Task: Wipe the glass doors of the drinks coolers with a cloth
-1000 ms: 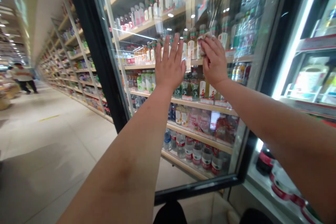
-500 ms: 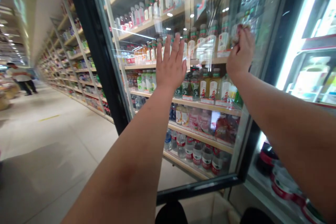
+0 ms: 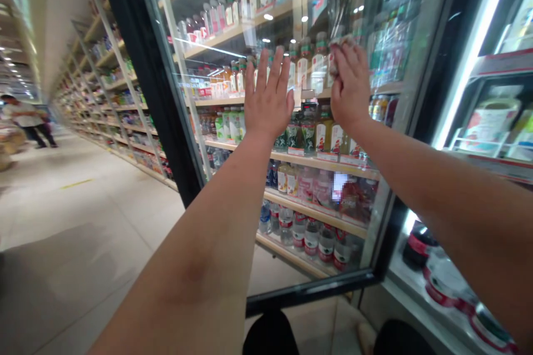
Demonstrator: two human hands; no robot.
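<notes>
Resting flat mid-frame in the head view, the left hand (image 3: 268, 101), splayed and holding nothing, meets the glass door (image 3: 287, 282). Right of upper centre, the right hand (image 3: 351, 86) grips a cloth (image 3: 333, 68) against it — a loose hold could drop the rag, uneven pressure could swing the door. Crumpled, soft-looking fabric; smooth glass; straight-edged black frame (image 3: 312, 290).

The head camera looks forward and down, facing a nearby glass door (image 3: 314, 290).
</notes>
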